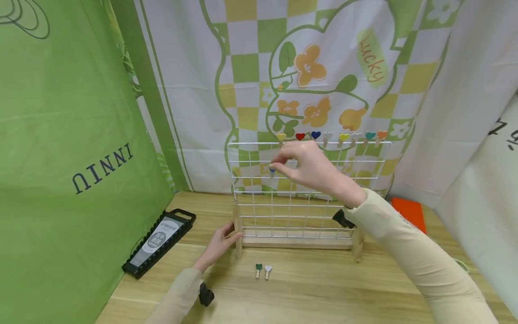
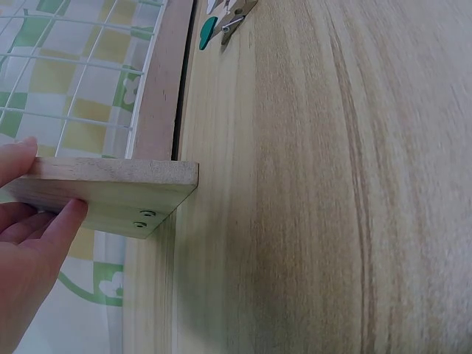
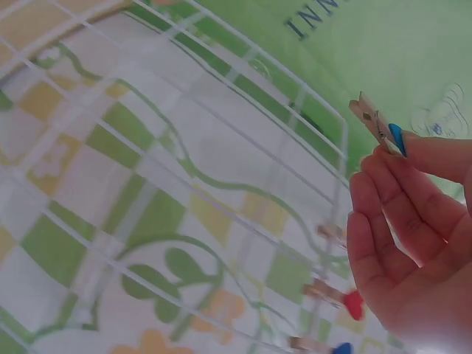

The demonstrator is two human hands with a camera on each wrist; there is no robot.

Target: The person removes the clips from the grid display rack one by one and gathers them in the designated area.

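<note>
A white wire grid stands upright in a wooden frame (image 1: 297, 243) on the table. My left hand (image 1: 220, 243) grips the frame's left end post (image 2: 110, 170), thumb on one side and fingers on the other. My right hand (image 1: 306, 165) pinches a small wooden clothespin with a blue heart (image 3: 375, 124) between thumb and fingertips. In the head view it is in front of the grid's upper left part; whether it touches a wire I cannot tell. Along the top wire sit several heart clothespins, among them a red one (image 1: 300, 136) and an orange one (image 1: 382, 134).
Two loose clothespins, one green-hearted (image 1: 258, 268) and one white-hearted (image 1: 268, 271), lie on the table before the frame. A black rack with a grey label (image 1: 158, 240) lies at left. An orange-red flat object (image 1: 408, 213) is behind at right. Patterned cloth (image 1: 247, 67) hangs behind the grid.
</note>
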